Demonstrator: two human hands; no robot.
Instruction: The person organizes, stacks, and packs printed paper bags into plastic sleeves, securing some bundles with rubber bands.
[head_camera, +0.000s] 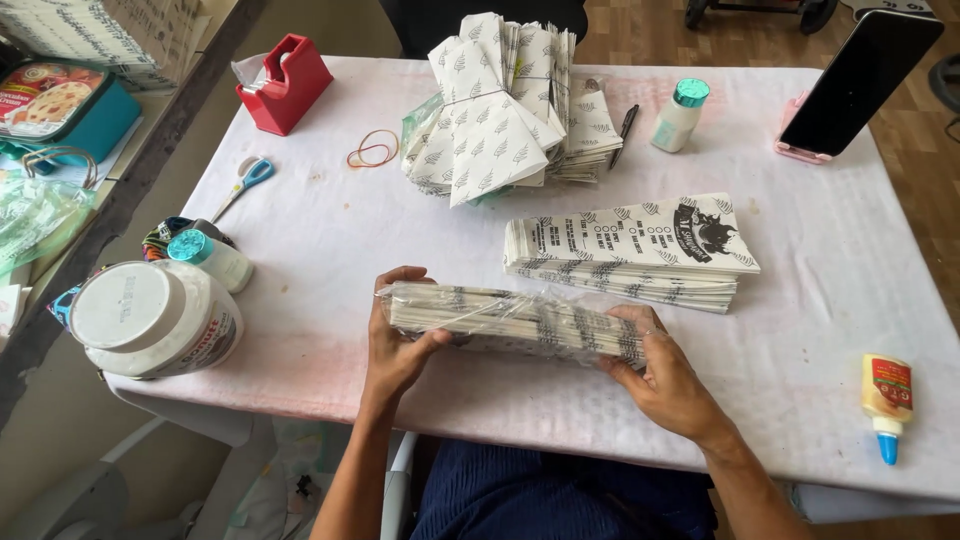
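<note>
Head view: left hand (395, 345) and right hand (660, 375) each clasp an end of a plastic-wrapped paper stack (515, 322) near the worktop's (320, 240) front edge; unwrapping needs a loose film edge.

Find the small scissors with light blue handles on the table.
Head view, left side: the small scissors with light blue handles lie between the red tape dispenser and the teal-capped white bottle.

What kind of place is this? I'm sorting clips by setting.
Probably a home craft or packing table: stacks of printed paper bags, a red tape dispenser, glue bottles, and both hands gripping a plastic-wrapped bundle.
</note>
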